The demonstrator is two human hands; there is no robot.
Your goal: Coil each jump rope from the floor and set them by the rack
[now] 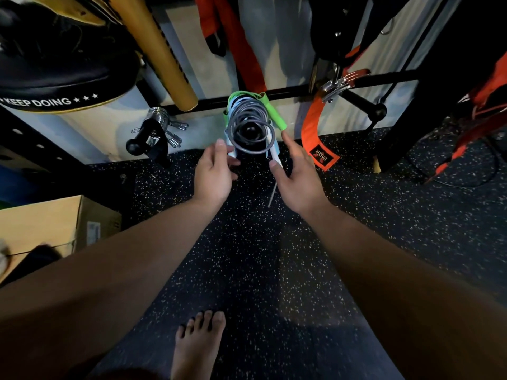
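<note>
Several coiled jump ropes hang on a black peg point(248, 131) that sticks out of the rack toward me. The grey rope point(241, 119) is looped at the front. Behind it sits a green rope whose green handle point(275, 114) points down to the right. A white handle point(275, 157) dangles below the coils. My left hand point(216, 171) is just left of the coils with its fingers spread and its fingertips close to a pale handle. On the other side, my right hand point(297, 174) is spread too, its thumb against the white handle, with no closed grip.
A second peg with metal spring clips point(157, 127) is to the left, under a yellow pad point(164, 56) and a black pad point(55, 78). An orange strap point(312, 133) hangs at right. A cardboard box point(55, 223) stands at left. My bare foot point(199, 344) is on the speckled floor point(247, 256).
</note>
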